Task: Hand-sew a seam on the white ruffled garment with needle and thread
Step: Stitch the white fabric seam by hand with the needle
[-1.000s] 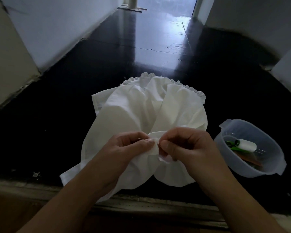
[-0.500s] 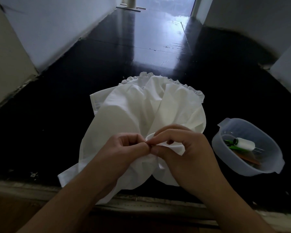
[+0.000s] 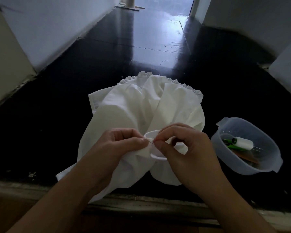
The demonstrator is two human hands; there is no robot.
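Observation:
The white ruffled garment (image 3: 141,106) lies bunched on the black floor, its ruffle at the far edge. My left hand (image 3: 123,145) pinches a folded hem of the cloth between thumb and fingers. Just right of it, my right hand (image 3: 183,148) pinches the thin needle (image 3: 151,142) at the hem, between thumb and forefinger. Only a short silver piece of the needle shows between the two hands. The thread is too fine to make out.
A translucent plastic tub (image 3: 274,167) stands on the floor to the right, holding a white thread spool (image 3: 243,142) and green and orange items. A worn step edge (image 3: 141,202) runs along the near side. Walls close in on the left and right.
My right hand has slid slightly right and opened a gap at the hem, so the needle now shows between the hands. The left hand keeps its pinch on the cloth.

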